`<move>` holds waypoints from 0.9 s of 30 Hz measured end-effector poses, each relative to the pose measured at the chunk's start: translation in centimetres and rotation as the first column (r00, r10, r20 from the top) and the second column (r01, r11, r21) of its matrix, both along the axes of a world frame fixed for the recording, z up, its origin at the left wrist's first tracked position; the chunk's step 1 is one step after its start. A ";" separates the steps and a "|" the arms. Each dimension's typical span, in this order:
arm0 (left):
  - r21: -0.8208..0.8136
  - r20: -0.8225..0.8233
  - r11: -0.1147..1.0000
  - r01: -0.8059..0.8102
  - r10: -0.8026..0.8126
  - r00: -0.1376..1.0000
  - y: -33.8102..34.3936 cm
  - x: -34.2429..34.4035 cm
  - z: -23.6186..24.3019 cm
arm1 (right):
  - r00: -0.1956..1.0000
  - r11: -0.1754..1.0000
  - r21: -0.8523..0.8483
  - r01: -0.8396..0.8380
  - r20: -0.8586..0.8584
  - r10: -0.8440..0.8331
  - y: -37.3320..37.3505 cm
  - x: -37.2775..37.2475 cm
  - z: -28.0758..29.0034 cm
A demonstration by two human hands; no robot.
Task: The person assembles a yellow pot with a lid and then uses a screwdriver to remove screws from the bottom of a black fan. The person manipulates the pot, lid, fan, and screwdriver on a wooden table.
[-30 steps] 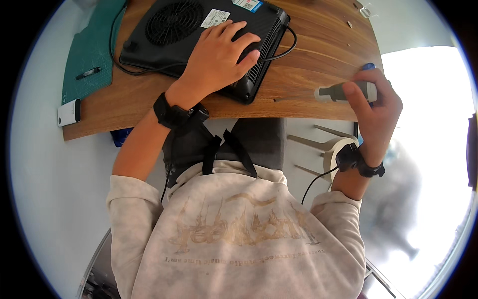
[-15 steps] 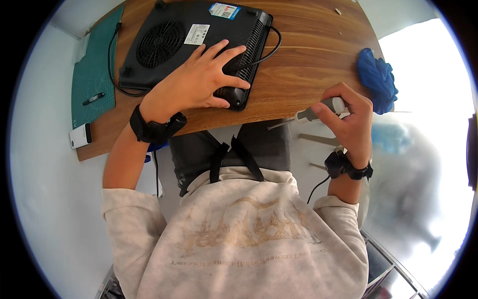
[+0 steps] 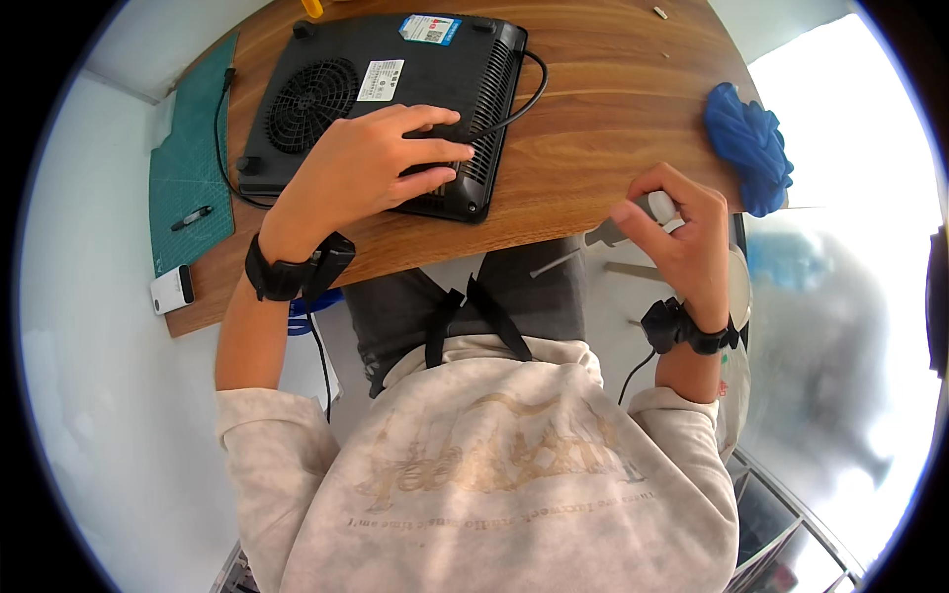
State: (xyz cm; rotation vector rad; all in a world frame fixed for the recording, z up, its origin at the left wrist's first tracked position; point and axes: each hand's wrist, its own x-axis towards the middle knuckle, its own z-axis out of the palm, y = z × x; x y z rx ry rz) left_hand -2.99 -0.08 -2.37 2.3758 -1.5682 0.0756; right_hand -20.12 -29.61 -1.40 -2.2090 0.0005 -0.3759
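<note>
A black induction cooker (image 3: 445, 84) lies bottom up on the wooden table, showing its round fan grille (image 3: 311, 104), side vents and two labels. Over its near part is my left hand (image 3: 371, 153), fingers stretched out and holding nothing. Whether the fingertips touch the casing, I cannot tell. The thumb is hidden. In front of the table's edge, to the right, my right hand (image 3: 692, 237) is closed round the grey handle of a screwdriver (image 3: 605, 233). Its thin metal shaft points left above my lap, apart from the cooker.
The cooker's black power cord (image 3: 543, 81) loops out at its right, and cord also runs along its left side. A green cutting mat (image 3: 193, 148) with a black pen (image 3: 192, 218) lies at the left, near a small white device (image 3: 172, 290). A crumpled blue cloth (image 3: 746, 148) sits at the right edge.
My left hand has drawn back leftward and its fingers are less spread, the thumb now out of sight. My right hand keeps hold of the screwdriver, almost unmoved. The view has shifted slightly.
</note>
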 end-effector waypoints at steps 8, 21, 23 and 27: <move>-0.223 -0.161 0.803 -0.552 0.528 0.834 10.6 5.0 0.4 | 0.989 0.965 0.261 -0.032 -0.131 0.068 0.0 0.6 -1.3; 0.064 -0.441 0.517 -0.853 0.782 0.441 18.1 9.9 -4.5 | 0.868 0.918 -0.020 -0.396 -0.333 0.367 4.3 3.1 -5.9; 0.098 -0.456 0.515 -0.852 0.784 0.422 17.2 9.6 -3.8 | 0.866 0.916 -0.034 -0.399 -0.342 0.365 4.2 3.1 -5.5; 0.069 -0.470 0.562 -0.824 0.747 0.470 18.2 9.5 -4.6 | 0.862 0.921 -0.056 -0.386 -0.378 0.338 4.3 3.3 -5.3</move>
